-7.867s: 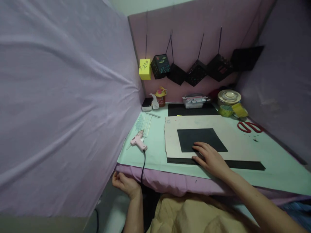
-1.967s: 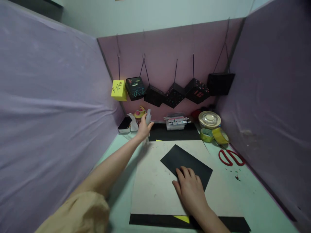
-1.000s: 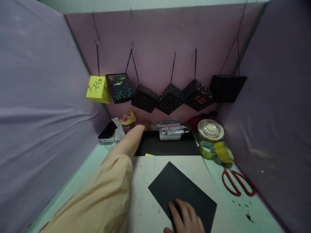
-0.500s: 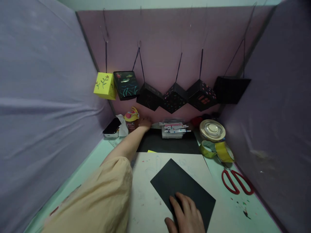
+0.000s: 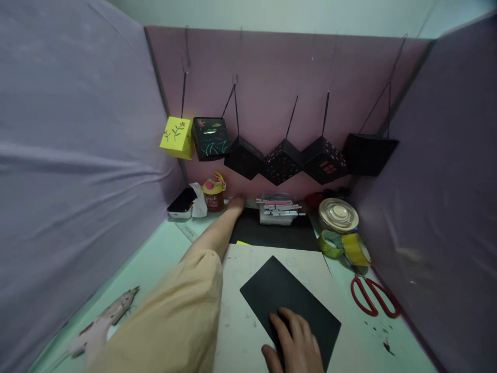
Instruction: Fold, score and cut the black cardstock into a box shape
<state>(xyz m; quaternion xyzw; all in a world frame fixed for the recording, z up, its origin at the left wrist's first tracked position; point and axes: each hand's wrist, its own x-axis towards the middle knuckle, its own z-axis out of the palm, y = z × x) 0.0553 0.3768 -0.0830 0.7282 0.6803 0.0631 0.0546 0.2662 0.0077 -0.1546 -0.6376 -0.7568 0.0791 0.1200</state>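
Observation:
My right hand [image 5: 297,342] lies over a black rectangular sheet [image 5: 289,292], its fingers resting flat on it and the thumb off the left side. Under that sheet is a white board [image 5: 236,311] with faint pen marks. My left arm, in a cream sleeve, stretches to the back, where my left hand [image 5: 236,203] is beside a brown bottle with a yellow lid [image 5: 213,194]. Its fingers are hidden behind the hand. Just right of it stands a clear container of white pens [image 5: 277,210]. A larger black sheet [image 5: 267,233] lies beneath them.
Red-handled scissors [image 5: 375,298], yellow tape rolls [image 5: 355,249] and a round lidded container [image 5: 338,215] line the right side. At left are a glue gun [image 5: 112,311], a ruler [image 5: 186,231] and a phone [image 5: 182,202] on a white box. Several decorated boxes [image 5: 285,161] hang above.
My left hand has shifted slightly right at the back and its fingers have gone out of sight. The view has tilted a little, showing more of the glue gun. My right hand stays on the sheet.

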